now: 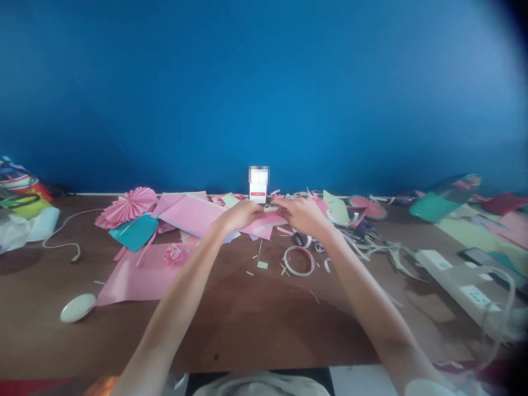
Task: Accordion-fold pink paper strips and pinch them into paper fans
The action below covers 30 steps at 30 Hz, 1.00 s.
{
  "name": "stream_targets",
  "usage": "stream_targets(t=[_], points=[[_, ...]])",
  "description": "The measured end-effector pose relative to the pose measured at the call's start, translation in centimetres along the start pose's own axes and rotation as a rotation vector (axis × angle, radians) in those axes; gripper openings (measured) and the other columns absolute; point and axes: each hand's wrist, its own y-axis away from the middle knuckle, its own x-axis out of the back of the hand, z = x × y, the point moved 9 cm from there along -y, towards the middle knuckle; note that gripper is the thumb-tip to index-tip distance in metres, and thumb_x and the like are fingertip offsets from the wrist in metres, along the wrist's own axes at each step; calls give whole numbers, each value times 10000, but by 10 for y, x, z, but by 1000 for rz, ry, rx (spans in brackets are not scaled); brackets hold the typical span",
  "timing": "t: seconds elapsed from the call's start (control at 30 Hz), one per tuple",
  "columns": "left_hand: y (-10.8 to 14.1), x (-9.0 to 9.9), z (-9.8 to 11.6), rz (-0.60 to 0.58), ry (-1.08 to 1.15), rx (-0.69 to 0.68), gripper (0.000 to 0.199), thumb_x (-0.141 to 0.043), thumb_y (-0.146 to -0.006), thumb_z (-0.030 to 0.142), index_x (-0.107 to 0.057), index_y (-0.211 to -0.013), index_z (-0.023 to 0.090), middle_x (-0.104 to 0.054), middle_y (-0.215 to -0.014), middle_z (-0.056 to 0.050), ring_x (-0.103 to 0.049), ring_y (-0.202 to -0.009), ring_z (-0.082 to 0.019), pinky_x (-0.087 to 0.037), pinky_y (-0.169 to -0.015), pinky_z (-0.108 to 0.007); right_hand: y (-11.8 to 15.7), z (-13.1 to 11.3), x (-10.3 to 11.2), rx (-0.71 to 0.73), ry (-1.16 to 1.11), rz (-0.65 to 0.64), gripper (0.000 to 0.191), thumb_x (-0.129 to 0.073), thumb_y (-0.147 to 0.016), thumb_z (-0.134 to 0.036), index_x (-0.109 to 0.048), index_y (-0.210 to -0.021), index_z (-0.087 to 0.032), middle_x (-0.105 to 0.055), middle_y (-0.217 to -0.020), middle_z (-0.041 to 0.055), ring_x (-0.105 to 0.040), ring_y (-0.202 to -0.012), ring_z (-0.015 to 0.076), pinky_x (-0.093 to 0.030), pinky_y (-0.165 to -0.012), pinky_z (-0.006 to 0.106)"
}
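Note:
Both arms reach forward to the back of the table. My left hand [244, 214] is at the foot of a lit phone [258, 188] that stands upright near the blue wall. Its fingers point right, stretched out over pink paper scraps; whether they touch the phone I cannot tell. Just right of the phone is my right hand [303, 213], fingers extended leftward above the scraps, with nothing visible in them. Below the hands lie a roll of tape [285, 260] and a small pale green paper piece [262, 265].
Left lie a pink paper fan [134, 204], a teal paper piece [136, 231], a pink sheet [127, 280] with a paper flower [175, 254], and a white oval object [77, 308]. At right are curled paper strips [363, 242] and a white power strip [462, 286] with a cable.

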Motion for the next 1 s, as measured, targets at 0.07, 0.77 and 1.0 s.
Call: stream_targets(t=[0.07, 0.77, 1.0], points=[[1, -1, -3, -11, 20, 17, 305, -453, -922, 351, -613, -734, 171, -618, -703, -39, -522, -628, -157, -314, -590, -289, 0, -2, -1, 13, 17, -7, 404, -453, -906, -184, -623, -1252, -303, -740, -1050, 49, -668, -902, 243, -421, -662, 301], [4, -5, 4, -95, -63, 0, 285, -396, -943, 329, -642, -922, 186, -663, -838, -44, -548, -687, -146, -327, -602, -257, 0, -8, -8, 18, 33, -72, 235, -479, -917, -190, -690, -1011, -232, -710, -807, 39, -596, -695, 169, -245, -570, 262], [8, 0, -9, -135, -102, 22, 311, -365, -951, 324, -566, -765, 176, -569, -687, -24, -476, -593, -134, -289, -583, -275, 4, 6, -6, -17, -10, -142, 261, -455, -951, -230, -671, -1098, -243, -713, -949, 62, -604, -800, 194, -301, -624, 264]])
